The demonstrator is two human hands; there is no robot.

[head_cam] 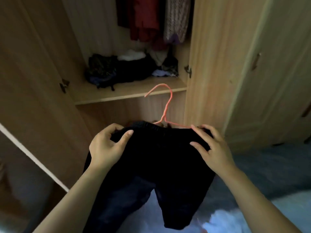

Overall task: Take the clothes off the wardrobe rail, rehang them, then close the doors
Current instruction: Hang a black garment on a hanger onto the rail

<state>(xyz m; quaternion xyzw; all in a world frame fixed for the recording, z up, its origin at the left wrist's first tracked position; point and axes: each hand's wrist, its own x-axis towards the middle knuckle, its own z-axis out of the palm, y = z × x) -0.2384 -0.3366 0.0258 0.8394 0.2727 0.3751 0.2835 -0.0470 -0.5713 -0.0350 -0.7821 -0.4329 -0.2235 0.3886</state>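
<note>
A pair of black trousers [156, 158] hangs in front of me on a pink wire hanger [166, 105], whose hook points up toward the wardrobe. My left hand [107, 147] grips the left side of the waistband, thumb on top. My right hand [213, 147] holds the right side of the waistband together with the hanger's right arm. Red and patterned clothes [151, 19] hang from the rail at the top of the open wardrobe; the rail itself is out of view.
A wardrobe shelf [127, 91] holds a heap of dark and light folded clothes [127, 68]. The left door [33, 73] and the right door [212, 64] stand open on either side. Something pale lies at the lower right.
</note>
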